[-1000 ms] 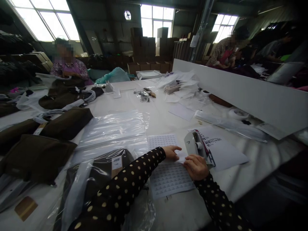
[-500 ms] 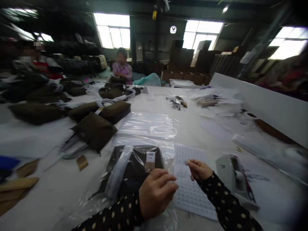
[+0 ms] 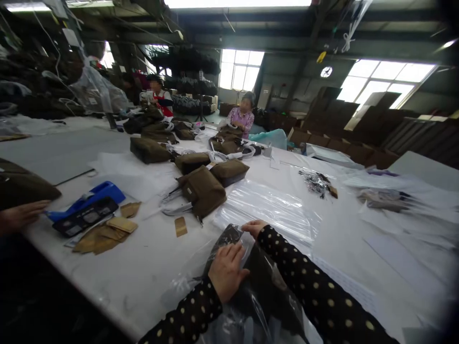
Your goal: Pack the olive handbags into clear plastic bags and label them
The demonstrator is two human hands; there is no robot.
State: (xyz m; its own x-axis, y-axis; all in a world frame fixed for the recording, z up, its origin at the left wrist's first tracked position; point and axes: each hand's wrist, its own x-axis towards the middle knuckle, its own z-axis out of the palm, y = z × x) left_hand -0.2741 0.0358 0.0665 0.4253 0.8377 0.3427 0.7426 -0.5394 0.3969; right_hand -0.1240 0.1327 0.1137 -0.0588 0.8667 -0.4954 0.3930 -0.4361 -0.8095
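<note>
A dark brown bag (image 3: 263, 274) lies in a clear plastic bag (image 3: 256, 310) on the table before me. My left hand (image 3: 229, 273) rests on the plastic over it, fingers stretched out and thumb apart. At the far end of the bag is my right hand (image 3: 255, 228), its fingertips pinched on what looks like a small pale sticker, pressed to the plastic. A sheet of small printed labels (image 3: 346, 282) shows partly beyond my right forearm. Flat clear plastic bags (image 3: 272, 205) are spread just past my hands.
Several brown bags (image 3: 202, 191) with wrapped straps stand further off. At left are brown tags (image 3: 103, 236), a blue tape dispenser (image 3: 107, 193) and a co-worker's hand (image 3: 23, 217) touching another bag (image 3: 25, 184). Another person (image 3: 242, 117) works across the table (image 3: 143, 286).
My view has swung left. My right hand has gone from above the label sheet to the far end of the wrapped bag. My left hand now lies flat on the plastic.
</note>
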